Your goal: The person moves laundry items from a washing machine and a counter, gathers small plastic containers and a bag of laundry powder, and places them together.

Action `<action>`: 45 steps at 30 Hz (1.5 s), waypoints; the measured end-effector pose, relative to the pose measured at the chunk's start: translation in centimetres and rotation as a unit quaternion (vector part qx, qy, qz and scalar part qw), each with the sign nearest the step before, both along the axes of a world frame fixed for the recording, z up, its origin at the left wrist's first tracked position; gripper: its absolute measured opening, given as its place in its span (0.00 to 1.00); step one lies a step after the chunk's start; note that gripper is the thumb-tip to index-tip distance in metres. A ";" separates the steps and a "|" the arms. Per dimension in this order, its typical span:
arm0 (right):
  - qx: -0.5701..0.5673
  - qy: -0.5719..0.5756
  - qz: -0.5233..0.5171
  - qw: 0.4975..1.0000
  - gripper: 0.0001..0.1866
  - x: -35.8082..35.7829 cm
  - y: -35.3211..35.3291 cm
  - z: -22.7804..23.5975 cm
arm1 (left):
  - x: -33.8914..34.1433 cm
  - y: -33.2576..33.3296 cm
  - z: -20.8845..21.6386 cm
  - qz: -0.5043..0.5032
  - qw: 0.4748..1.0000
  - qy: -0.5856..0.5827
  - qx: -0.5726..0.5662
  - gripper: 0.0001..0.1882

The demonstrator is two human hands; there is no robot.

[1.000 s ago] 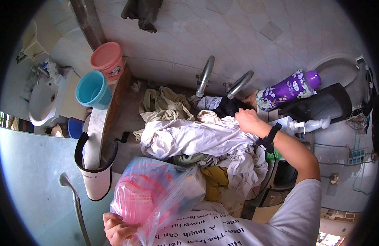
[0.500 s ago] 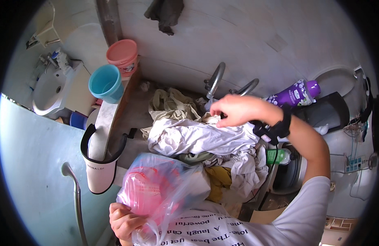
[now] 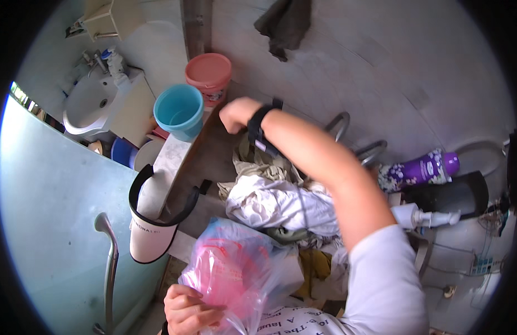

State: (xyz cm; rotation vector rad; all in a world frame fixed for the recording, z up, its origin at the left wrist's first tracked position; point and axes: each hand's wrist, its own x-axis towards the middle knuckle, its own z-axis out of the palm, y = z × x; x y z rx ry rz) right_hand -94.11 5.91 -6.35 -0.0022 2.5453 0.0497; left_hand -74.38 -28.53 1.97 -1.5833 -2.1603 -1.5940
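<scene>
My left hand [image 3: 188, 310] grips the neck of a clear plastic bag [image 3: 239, 273] with pink contents, held low against my shirt. My right hand [image 3: 236, 114], with a black strap on its wrist, reaches far across to the back left. Its fingers are curled over the dark ledge [image 3: 213, 151], beside the teal bucket [image 3: 177, 111]; whether anything is inside them is hidden. Under my forearm lies a heap of laundry [image 3: 280, 204], with white cloth on top, beige behind and yellow at the front.
A pink bucket [image 3: 209, 75] stands behind the teal one. To the left are a white sink [image 3: 93, 100], a black-rimmed white bin [image 3: 155, 234] and a metal grab bar [image 3: 110, 262]. On the right are a purple bottle [image 3: 417, 170], a white pump bottle [image 3: 417, 216] and curved metal pipes [image 3: 339, 125].
My right hand left the laundry heap and swung up and left to the ledge by the buckets. The view turned left. My left hand kept hold of the bag.
</scene>
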 end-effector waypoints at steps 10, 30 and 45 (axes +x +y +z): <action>-0.122 0.061 -0.168 0.976 0.21 -3.1 10.1 -24.0 | -3.1 1.4 -0.1 -0.112 0.991 -0.072 -0.010 0.09; -0.400 0.347 -0.274 0.803 0.21 -3.5 9.3 -28.6 | -3.7 3.7 -2.2 -0.059 0.980 -0.189 -0.013 0.07; -0.863 0.042 -0.375 0.337 0.25 0.6 12.6 -24.7 | -4.4 4.1 -2.8 -0.096 0.974 -0.207 -0.006 0.09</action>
